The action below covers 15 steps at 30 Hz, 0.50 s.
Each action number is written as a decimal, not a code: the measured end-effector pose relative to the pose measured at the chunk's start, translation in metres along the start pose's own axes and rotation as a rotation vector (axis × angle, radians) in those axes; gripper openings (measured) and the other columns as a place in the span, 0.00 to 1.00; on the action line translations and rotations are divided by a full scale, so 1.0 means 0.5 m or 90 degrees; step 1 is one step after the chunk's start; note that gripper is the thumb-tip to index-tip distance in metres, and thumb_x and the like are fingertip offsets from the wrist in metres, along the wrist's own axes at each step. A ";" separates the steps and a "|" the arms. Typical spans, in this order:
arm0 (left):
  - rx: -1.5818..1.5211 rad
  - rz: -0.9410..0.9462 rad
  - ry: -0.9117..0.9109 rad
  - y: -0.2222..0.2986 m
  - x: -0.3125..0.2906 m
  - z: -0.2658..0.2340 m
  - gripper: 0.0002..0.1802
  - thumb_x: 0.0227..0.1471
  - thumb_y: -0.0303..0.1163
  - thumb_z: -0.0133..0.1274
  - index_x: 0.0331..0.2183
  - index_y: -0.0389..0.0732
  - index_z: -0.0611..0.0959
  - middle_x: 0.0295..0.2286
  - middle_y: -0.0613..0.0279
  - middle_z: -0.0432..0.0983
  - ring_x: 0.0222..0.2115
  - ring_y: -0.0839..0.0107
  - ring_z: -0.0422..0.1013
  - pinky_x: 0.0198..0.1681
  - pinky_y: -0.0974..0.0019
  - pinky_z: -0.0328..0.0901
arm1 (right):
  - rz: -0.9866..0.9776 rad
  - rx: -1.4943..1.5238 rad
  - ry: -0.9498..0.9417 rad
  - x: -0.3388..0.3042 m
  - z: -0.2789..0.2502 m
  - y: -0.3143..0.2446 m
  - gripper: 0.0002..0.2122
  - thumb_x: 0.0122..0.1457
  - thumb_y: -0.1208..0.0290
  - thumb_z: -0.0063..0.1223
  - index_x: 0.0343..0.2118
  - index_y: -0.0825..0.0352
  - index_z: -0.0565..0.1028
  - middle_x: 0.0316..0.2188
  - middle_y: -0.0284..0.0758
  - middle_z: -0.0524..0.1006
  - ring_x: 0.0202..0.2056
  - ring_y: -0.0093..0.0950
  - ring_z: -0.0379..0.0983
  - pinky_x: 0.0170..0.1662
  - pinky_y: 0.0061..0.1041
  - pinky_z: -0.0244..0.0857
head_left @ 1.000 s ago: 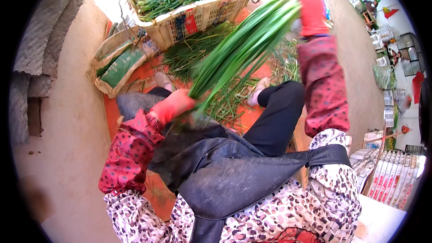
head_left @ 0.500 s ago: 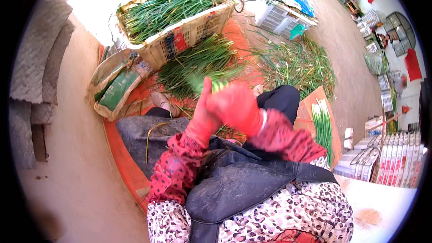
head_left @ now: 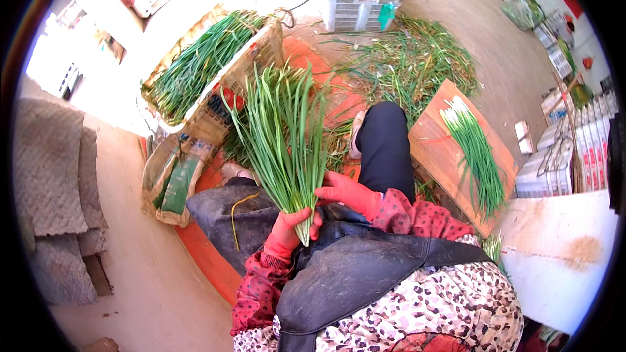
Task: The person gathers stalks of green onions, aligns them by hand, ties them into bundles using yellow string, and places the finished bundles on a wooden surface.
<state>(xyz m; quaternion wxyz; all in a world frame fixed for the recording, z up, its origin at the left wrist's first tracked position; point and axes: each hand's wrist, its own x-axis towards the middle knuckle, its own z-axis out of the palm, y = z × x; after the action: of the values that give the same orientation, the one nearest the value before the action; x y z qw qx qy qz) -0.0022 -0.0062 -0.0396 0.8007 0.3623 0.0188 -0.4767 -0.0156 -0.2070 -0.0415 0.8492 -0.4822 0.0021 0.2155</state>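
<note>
A fanned bunch of Chinese chives (head_left: 282,146) stands with its leaves pointing away from me over my lap. My left hand (head_left: 287,231), in a red glove, is closed around its pale lower stalks. From the right, my right hand (head_left: 352,194), also gloved in red, reaches to the bunch's edge. Its fingertips pinch at the stalks just above the left hand; some fingers are hidden by the leaves. To the right, a tidy bundle of Chinese chives (head_left: 475,156) lies on a wooden board (head_left: 433,132), white ends at the far side.
A crate (head_left: 238,85) heaped with chives stands ahead left, beside an open sack (head_left: 156,179). Loose leaves (head_left: 417,58) cover the floor ahead right, near a white crate (head_left: 357,12). An orange mat (head_left: 208,254) lies under me. Stacked white crates (head_left: 587,150) stand far right.
The hands, close together and blurred before, have come down nearer my lap, and the bunch now shows fanned out. The view has turned, bringing more of the wooden board in.
</note>
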 end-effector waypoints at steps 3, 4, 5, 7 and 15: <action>0.027 -0.046 -0.027 -0.007 -0.004 -0.005 0.28 0.49 0.37 0.57 0.49 0.36 0.70 0.22 0.55 0.76 0.13 0.70 0.67 0.15 0.69 0.64 | -0.115 0.014 0.110 0.045 0.005 -0.028 0.17 0.57 0.66 0.53 0.47 0.68 0.70 0.38 0.32 0.75 0.37 0.25 0.73 0.41 0.26 0.68; 0.028 -0.047 -0.053 -0.008 0.000 -0.012 0.25 0.49 0.37 0.57 0.46 0.36 0.72 0.22 0.54 0.76 0.13 0.70 0.67 0.15 0.69 0.63 | -0.177 0.000 0.161 0.056 -0.002 -0.060 0.16 0.57 0.67 0.54 0.46 0.68 0.71 0.36 0.31 0.76 0.35 0.24 0.74 0.39 0.26 0.69; 0.025 -0.050 -0.067 -0.007 -0.012 -0.018 0.23 0.49 0.37 0.57 0.44 0.35 0.73 0.22 0.54 0.76 0.13 0.69 0.68 0.15 0.70 0.63 | -0.162 -0.013 0.181 0.052 -0.018 -0.109 0.15 0.56 0.68 0.54 0.46 0.67 0.72 0.36 0.32 0.76 0.33 0.23 0.74 0.37 0.25 0.69; 0.023 -0.060 -0.093 -0.001 0.003 -0.006 0.18 0.49 0.37 0.57 0.37 0.35 0.75 0.21 0.53 0.76 0.12 0.69 0.67 0.14 0.70 0.62 | -0.195 -0.093 0.287 0.012 -0.078 -0.240 0.15 0.56 0.70 0.53 0.46 0.68 0.72 0.35 0.33 0.76 0.30 0.22 0.74 0.33 0.24 0.69; 0.018 -0.081 -0.090 0.001 0.023 -0.011 0.20 0.49 0.40 0.57 0.38 0.35 0.76 0.22 0.53 0.76 0.10 0.71 0.67 0.13 0.71 0.62 | -0.411 -0.432 0.593 -0.075 -0.067 -0.349 0.12 0.56 0.70 0.54 0.41 0.69 0.73 0.34 0.36 0.77 0.32 0.21 0.74 0.31 0.18 0.67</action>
<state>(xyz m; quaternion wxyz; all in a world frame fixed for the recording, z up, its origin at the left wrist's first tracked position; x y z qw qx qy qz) 0.0062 -0.0115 -0.0480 0.7629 0.3372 -0.0216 -0.5512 0.0216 -0.3252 0.0909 0.5823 -0.7421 0.1567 -0.2927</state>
